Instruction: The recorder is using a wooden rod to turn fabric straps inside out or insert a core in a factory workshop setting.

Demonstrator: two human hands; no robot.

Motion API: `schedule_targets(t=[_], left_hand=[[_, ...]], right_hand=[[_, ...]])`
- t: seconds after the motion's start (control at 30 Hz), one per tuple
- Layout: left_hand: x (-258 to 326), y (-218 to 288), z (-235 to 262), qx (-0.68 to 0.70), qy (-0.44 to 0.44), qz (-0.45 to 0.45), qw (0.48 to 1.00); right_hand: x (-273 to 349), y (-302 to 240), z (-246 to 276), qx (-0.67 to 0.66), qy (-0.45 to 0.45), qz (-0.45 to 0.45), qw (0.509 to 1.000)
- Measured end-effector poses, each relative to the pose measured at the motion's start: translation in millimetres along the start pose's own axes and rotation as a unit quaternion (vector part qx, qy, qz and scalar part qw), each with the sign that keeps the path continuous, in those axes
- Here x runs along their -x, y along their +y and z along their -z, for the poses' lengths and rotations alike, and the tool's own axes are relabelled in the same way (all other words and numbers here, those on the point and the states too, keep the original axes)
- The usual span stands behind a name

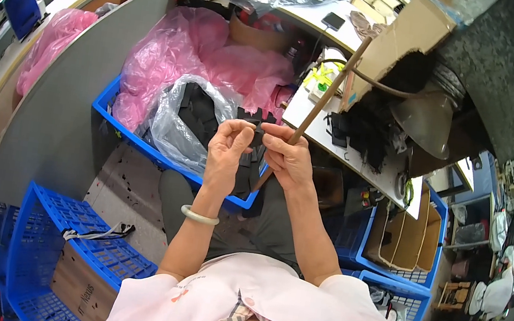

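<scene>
My left hand (227, 150) and my right hand (290, 157) are raised close together in front of my lap, each with thumb and fingers pinched. Their fingertips almost meet over small black pieces (251, 118), possibly cloth. Whether one of these is in the pinch, I cannot make out. Below and behind the hands stands a blue plastic crate (141, 145). Inside it, a clear plastic bag (166, 128) lies open around dark flat pieces (198, 109), and more dark pieces (245, 175) lie by the crate's near right corner. A pale bangle (199, 216) circles my left wrist.
Pink plastic bags (185, 39) bulge behind the crate. A wooden stick (328, 95) slants up beside my right hand, near a white table (307, 105) with black scraps and a lamp shade (425, 122). Blue baskets (89, 229) stand left; a divided cardboard box (401, 233) stands right.
</scene>
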State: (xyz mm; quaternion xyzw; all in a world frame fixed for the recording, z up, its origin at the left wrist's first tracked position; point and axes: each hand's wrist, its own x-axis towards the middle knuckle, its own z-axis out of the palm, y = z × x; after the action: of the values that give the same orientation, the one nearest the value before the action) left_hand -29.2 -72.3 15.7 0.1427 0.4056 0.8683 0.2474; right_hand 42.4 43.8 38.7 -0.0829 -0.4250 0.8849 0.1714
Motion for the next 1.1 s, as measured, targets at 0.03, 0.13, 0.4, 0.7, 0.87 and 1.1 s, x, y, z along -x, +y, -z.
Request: schedule_targets(t=[0.03,0.13,0.4,0.7,0.87,1.1], left_hand=[[3.7,1.8,1.2,-0.087,-0.007,-0.055,0.995],[5.2,1.0,9.4,-0.223,-0.021,-0.130,0.966],[8.8,12.8,6.3,-0.434,-0.057,-0.214,0.873],[18.8,26.6,-13.5,-0.198,-0.069,0.077,0.975],[21.5,12.2,-12.7,-0.265,-0.004,-0.020,0.964],[14.5,9.8,-28.8,-0.416,-0.005,-0.081,0.906]], right_hand=[[0.4,1.2,-1.4,0.019,0.017,0.012,1.000],[4.6,2.1,-4.8,0.060,0.069,0.021,0.996],[21.3,-3.1,-1.2,0.017,0.023,-0.046,0.999],[22.0,-6.9,7.0,0.065,0.022,-0.001,0.998],[19.3,-0.5,9.9,0.412,0.057,0.096,0.904],[14.1,6.6,6.8,0.597,0.073,0.343,0.721]])
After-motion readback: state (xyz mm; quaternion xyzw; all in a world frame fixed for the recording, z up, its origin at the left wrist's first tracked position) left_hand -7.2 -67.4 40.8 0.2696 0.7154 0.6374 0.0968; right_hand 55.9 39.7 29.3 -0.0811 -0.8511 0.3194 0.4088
